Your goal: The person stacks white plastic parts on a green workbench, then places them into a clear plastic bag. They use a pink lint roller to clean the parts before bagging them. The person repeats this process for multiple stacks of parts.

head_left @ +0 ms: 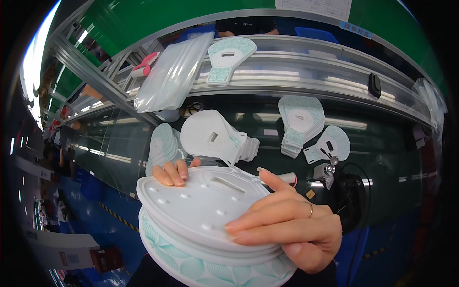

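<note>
Close in front of me is a stack of bulb-shaped white plastic panels (pixel 191 198). The top one shows a plain white face with small raised bumps and a slot, while a green leaf pattern covers the lowest panel (pixel 205 270). My left hand (pixel 171 173) is closed over the far left rim, its fingertips on the top panel and the rest hidden behind. From the right, my right hand (pixel 296 225), with a ring on one finger, grips the stack's edge, two fingertips pressed on the white face.
Beyond lie a white panel pile (pixel 205 131), a patterned pile (pixel 162 143) at left and another (pixel 301 119) at right. A single panel (pixel 334 141) lies near a metal device (pixel 327 172). Clear plastic bags (pixel 174 71) and a patterned panel (pixel 229 55) rest on the metal-framed shelf.
</note>
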Demonstrator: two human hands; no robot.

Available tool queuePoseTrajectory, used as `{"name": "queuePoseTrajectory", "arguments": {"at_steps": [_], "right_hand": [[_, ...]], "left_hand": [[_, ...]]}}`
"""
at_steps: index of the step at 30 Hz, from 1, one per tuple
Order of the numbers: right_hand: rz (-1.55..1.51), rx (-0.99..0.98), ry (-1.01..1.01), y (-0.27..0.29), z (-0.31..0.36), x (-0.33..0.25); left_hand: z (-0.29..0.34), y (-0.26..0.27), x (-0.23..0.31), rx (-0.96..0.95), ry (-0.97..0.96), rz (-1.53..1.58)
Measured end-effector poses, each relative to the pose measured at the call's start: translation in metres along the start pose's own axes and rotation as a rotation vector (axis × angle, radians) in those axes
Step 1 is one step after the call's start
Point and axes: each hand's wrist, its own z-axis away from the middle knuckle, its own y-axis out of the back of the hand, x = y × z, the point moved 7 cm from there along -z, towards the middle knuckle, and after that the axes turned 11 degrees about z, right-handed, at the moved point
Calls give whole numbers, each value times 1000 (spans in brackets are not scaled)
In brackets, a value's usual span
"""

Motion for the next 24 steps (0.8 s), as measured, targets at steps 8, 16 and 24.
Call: {"name": "queuePoseTrajectory", "arguments": {"at_steps": [8,16,24], "right_hand": [[104,-91,21,-1,0,2],[-278,21,4,9,13,20],[127,558,-647,99,132,192]], "left_hand": [[4,0,2,8,68,-87],[2,2,2,24,55,1],[5,14,40,-60,17,-15]]}}
